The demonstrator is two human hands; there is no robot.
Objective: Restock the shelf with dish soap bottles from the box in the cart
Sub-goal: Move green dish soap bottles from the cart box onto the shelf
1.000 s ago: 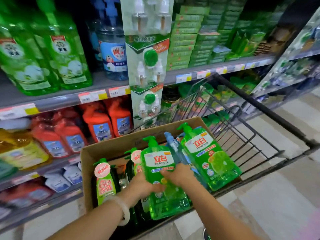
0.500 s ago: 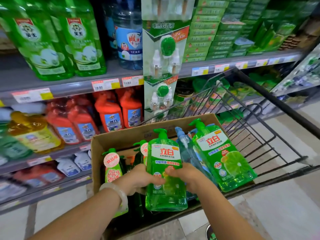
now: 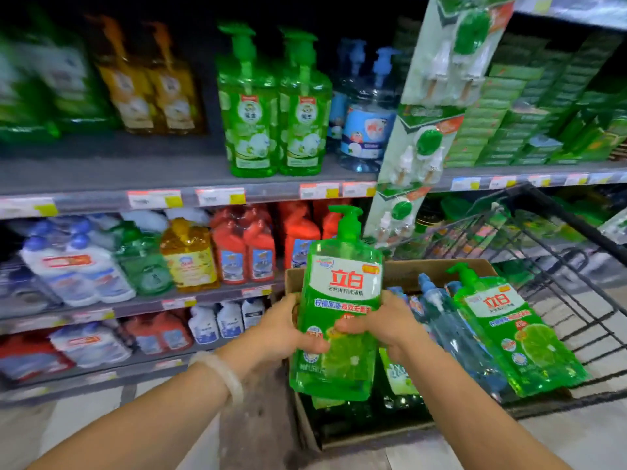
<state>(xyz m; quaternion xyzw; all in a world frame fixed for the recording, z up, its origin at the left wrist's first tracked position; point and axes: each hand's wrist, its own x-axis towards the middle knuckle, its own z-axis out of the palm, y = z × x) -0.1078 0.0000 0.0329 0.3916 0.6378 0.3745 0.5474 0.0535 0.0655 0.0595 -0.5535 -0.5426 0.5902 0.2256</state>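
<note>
A green pump bottle of dish soap (image 3: 342, 293) is held upright above the cardboard box (image 3: 437, 269) in the cart. My left hand (image 3: 283, 329) grips its left side with the thumb across the front. My right hand (image 3: 383, 322) grips its right side. Inside the box lie another green dish soap bottle (image 3: 509, 330) and a clear blue pump bottle (image 3: 451, 323), both leaning back. The shelf (image 3: 118, 195) stands to the left, with two green pump bottles (image 3: 274, 106) upright on it.
The black wire cart (image 3: 549, 252) stands at the right against the shelving. Below the upper board are red bottles (image 3: 244, 249), a yellow bottle (image 3: 188, 256) and white bottles (image 3: 78, 266). A hanging strip of plug-in refills (image 3: 431, 106) dangles beside the cart.
Both hands have lifted the green bottle up out of the box and turned it upright. My view has swung left and up toward the shelves.
</note>
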